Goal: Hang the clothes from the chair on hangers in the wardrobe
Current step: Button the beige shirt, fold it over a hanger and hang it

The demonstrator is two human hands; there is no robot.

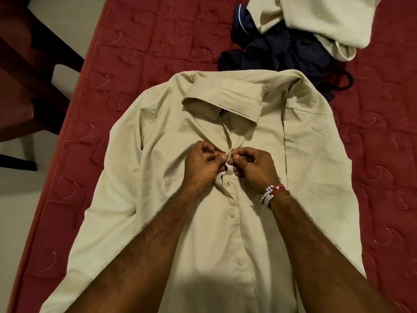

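Furniture of dark reddish wood, a chair (27, 86) by its look, stands at the far left on a pale floor (20, 190), close to the edge of a bed (135, 41) with a red quilted cover stitched in curling patterns. On that cover lies a beige shirt (153, 188), spread flat with its front up, its collar (223, 102) towards the far side and its tail towards the person. One sleeve runs down along the bed's left edge.

Near the middle of the shirt, just below the collar, the left hand (200, 163) has its fingers curled and pinches the edge of the button strip between thumb and forefinger. The right hand (255, 166) meets it from the other side, fingers curled too, with its thumb and forefinger nipping the same strip, so the two thumbs nearly touch. Below the hands the front is closed and small white buttons (232, 215) run down the strip. Bracelets (269, 194) of white and red beads, with thin threads beside them, circle the right wrist.

Beyond the shirt's right shoulder a dark navy garment (270, 53) lies crumpled on the bed, touching the shirt, and a black cord (343, 80) loops out from its right side. A cream garment (316, 23) lies bunched at the upper right, partly over the navy one.
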